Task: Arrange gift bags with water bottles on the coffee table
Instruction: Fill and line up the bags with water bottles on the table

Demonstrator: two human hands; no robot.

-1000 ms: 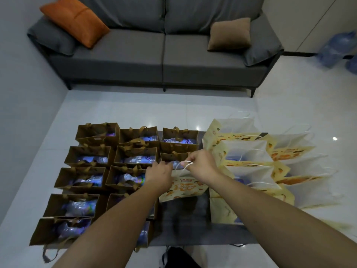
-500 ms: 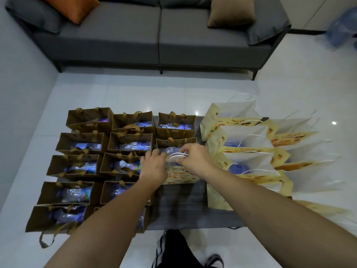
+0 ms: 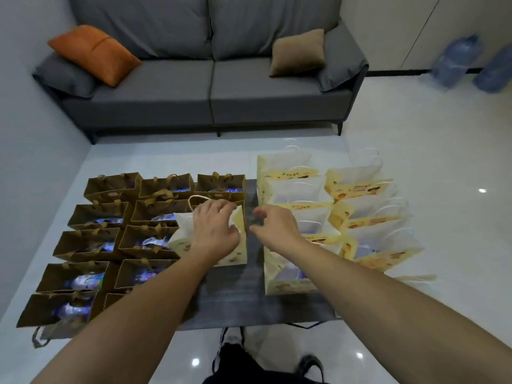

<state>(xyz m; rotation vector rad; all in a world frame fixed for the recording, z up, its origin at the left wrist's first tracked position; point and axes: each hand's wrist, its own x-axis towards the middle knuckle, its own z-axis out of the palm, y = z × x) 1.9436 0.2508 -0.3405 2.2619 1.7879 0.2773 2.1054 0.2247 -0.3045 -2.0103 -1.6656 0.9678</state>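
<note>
A cream printed gift bag [image 3: 219, 254] stands open in the middle of the dark coffee table [image 3: 235, 295], touching the brown bags. My left hand [image 3: 216, 231] lies over its mouth and grips the far rim; one white handle loops up behind the fingers. My right hand [image 3: 277, 227] hovers just right of the bag, thumb and fingers curled and apart, with only table showing between them. Several brown gift bags [image 3: 91, 242] with water bottles [image 3: 83, 281] fill the left side in rows. Several cream gift bags [image 3: 299, 189] stand in rows on the right.
A grey sofa [image 3: 210, 87] with an orange cushion [image 3: 94, 52] and a tan cushion [image 3: 297, 52] faces the table. Two large water jugs [image 3: 454, 62] stand by the far right wall. White tiled floor surrounds the table; my dark shoes [image 3: 307, 364] are at its near edge.
The cream bag has shifted left against the brown bags and stands open. My right hand has come off its handles and moved to the right; my left hand stays on the bag.
</note>
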